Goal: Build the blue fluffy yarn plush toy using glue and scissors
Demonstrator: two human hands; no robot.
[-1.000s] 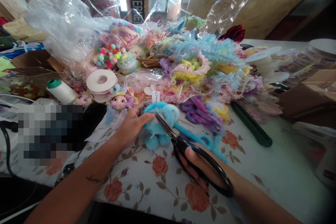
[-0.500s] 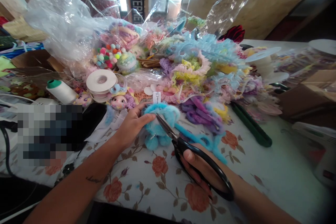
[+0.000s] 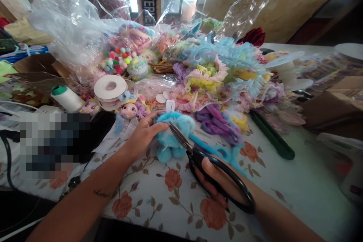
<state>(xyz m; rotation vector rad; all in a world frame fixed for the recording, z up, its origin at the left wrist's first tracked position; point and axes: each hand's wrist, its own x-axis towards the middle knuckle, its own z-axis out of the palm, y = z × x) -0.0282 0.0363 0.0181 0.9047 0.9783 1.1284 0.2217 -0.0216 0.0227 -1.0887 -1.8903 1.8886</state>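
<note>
A fluffy blue plush toy [image 3: 176,130] with round feet and a white paper tag [image 3: 170,106] on top rests on the flowered cloth. My left hand [image 3: 147,130] grips its left side, thumb on the front and the other fingers partly hidden behind. In my right hand [image 3: 212,177] is a pair of black-handled scissors [image 3: 195,155], fingers through the loops. Its blades look closed or nearly so, and their tips lie against the toy's fur close to my left thumb. A strip of blue fuzzy yarn [image 3: 224,153] trails off to the right of the toy.
Behind the toy lies a heap of pastel ruffles [image 3: 221,51], plastic bags and doll heads [image 3: 131,110]. A ribbon spool [image 3: 110,87] and a thread cone [image 3: 66,98] stand at the left. Purple yarn [image 3: 218,121], a green cutter-like tool [image 3: 272,134] and a cardboard box [image 3: 334,109] are at the right.
The tag on the toy has turned slightly. My right hand and the scissors' handles have shifted very slightly to the right; otherwise both hands keep their places.
</note>
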